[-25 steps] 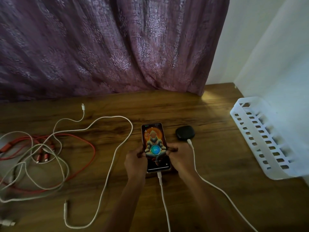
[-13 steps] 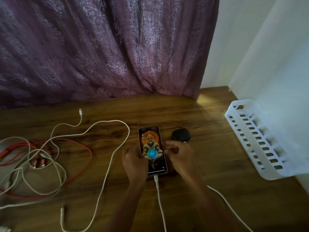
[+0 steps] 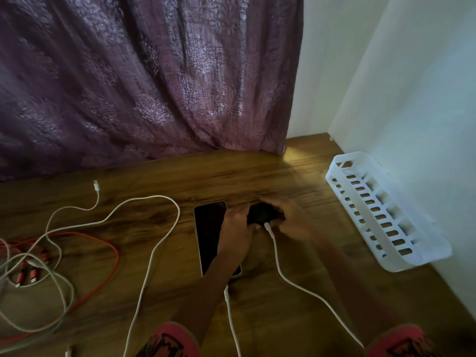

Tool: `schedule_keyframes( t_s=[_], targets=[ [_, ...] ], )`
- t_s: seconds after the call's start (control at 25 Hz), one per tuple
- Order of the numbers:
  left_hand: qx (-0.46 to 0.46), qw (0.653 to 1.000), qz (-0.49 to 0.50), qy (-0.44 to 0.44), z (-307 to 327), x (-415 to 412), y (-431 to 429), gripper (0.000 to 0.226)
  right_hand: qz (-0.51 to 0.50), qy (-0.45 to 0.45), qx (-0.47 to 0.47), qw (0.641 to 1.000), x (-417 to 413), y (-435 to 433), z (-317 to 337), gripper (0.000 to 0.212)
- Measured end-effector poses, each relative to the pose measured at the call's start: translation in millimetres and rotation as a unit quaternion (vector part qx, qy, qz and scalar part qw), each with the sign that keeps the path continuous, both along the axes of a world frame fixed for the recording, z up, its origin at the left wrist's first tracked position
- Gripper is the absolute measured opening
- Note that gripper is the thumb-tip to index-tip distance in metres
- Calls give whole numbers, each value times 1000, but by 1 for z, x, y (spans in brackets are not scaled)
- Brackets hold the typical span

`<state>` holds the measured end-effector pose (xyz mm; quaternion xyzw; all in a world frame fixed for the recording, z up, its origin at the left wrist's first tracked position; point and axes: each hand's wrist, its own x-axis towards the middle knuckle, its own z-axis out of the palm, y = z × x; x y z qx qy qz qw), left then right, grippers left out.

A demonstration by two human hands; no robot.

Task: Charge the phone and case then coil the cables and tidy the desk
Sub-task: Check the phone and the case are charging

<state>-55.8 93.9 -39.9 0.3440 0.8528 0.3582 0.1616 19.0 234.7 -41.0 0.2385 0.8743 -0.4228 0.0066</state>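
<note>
The phone (image 3: 210, 235) lies flat on the wooden desk (image 3: 257, 173) with a dark screen, and a white cable (image 3: 231, 320) is plugged into its near end. Just right of it sits the small black case (image 3: 260, 213). My left hand (image 3: 238, 228) reaches across the phone's right edge and grips the case's left side. My right hand (image 3: 291, 220) grips its right side. A second white cable (image 3: 283, 271) has its plug at the case's near edge, between my hands. Whether the plug is fully seated is hidden.
A tangle of white cables (image 3: 144, 253) and a red cable (image 3: 103, 253) sprawls over the desk's left half. A white slotted plastic basket (image 3: 381, 220) stands along the right wall. A purple curtain (image 3: 144, 78) hangs behind the desk.
Both hands left the phone and moved right onto the black case. The phone's lit screen has gone dark. The view tilted up and shifted.
</note>
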Motion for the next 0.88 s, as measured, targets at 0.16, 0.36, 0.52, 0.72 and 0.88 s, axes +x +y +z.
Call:
schedule_keyframes(
  t_s=[0.16,0.36,0.52,0.72,0.88],
  targets=[
    [28,1000,-2,-12,10,-1,3,47,-10,24,-32,999,3,1,9,65],
    [139,990,-6,18,60,2,-11,51,-26,145,-70,987,16,-9,66,64],
    [245,966,-4,79,119,1,-23,54,-5,267,-46,963,23,-19,131,66],
    [343,933,-28,104,190,10,-42,54,22,378,-19,926,37,-39,199,65],
    [389,915,-50,93,223,25,-59,57,49,421,1,906,50,-54,233,62]
  ],
)
